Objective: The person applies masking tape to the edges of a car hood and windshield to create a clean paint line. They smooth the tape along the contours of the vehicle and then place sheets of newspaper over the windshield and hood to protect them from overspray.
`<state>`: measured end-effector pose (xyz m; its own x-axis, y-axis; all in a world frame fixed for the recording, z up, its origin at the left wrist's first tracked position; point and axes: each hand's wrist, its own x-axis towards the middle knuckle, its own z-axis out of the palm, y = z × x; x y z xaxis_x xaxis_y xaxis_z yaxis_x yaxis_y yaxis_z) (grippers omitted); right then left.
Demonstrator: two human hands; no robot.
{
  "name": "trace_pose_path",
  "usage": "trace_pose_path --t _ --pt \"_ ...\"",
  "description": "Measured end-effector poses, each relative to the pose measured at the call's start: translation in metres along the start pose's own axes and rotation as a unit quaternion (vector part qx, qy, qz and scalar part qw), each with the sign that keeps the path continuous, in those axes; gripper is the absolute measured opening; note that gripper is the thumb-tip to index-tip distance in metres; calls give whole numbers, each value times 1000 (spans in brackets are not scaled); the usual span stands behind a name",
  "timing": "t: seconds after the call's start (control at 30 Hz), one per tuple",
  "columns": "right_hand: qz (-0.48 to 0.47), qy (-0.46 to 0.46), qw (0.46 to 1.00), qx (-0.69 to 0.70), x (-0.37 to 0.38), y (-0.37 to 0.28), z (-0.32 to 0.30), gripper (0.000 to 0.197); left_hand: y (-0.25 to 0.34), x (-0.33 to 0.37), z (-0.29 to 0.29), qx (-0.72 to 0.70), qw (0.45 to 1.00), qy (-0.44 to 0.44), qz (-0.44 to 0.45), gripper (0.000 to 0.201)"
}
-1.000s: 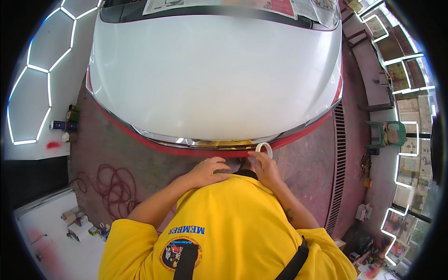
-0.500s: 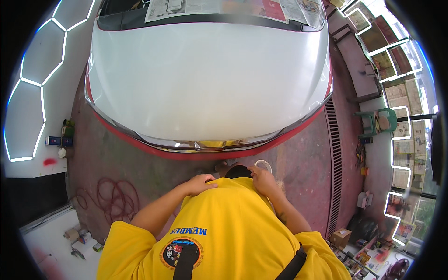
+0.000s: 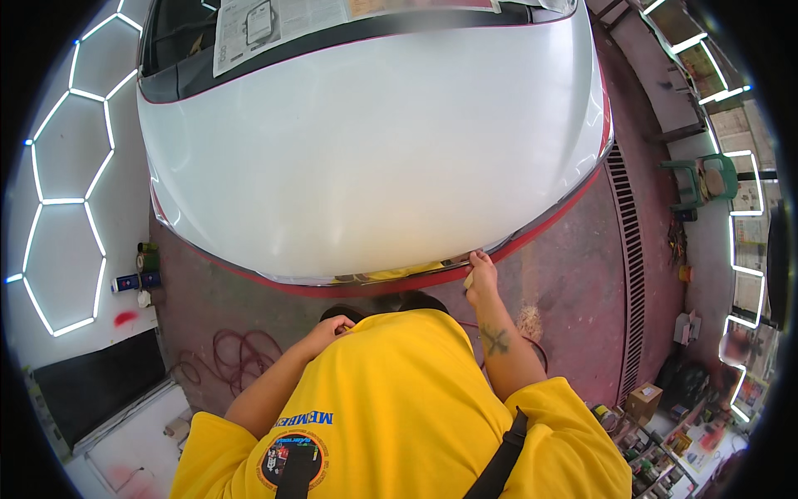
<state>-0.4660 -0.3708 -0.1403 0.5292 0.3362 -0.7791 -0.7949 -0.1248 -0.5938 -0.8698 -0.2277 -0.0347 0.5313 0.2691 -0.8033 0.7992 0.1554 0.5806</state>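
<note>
A white car hood fills the middle of the view, with a chrome-like strip and a red bumper edge below it. My right hand reaches to the hood's front edge, right of the middle. Its fingers are closed on a pale tan thing, seen edge-on, that looks like a roll of tape. My left hand is at the front of my yellow shirt, apart from the car. Its fingers look curled, and the shirt partly hides them.
Newspaper sheets cover the windshield. A red hose lies coiled on the floor at left. Along the right run a floor grate and a green stool. Cans stand by the left wall, and a cardboard box at lower right.
My right hand has moved from my waist forward to the hood's edge, carrying the pale ring. My left hand stays near the shirt. The whole view has turned and shifted slightly.
</note>
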Motion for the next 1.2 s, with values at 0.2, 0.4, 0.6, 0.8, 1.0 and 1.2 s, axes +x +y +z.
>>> trace_pose_path --t 0.2,0.4,0.6,0.8,1.0,1.2 --pt "5 6 995 102 3 10 3 5 -6 4 -19 -9 1000 3 7 32" --pt "-15 10 999 37 8 15 5 8 -6 -3 -60 41 999 3 -21 34" --pt "-105 200 971 -84 10 40 -3 41 -16 -11 -146 139 990 18 -3 36" --pt "-245 302 912 -132 -76 12 44 47 -26 -45 -263 137 984 -107 -43 45" --pt "-394 -60 900 -176 -217 -57 275 27 118 -95 -353 66 943 184 269 22" --pt "-461 -190 797 -340 -254 -80 463 24 245 -102 -398 59 793 329 509 18"
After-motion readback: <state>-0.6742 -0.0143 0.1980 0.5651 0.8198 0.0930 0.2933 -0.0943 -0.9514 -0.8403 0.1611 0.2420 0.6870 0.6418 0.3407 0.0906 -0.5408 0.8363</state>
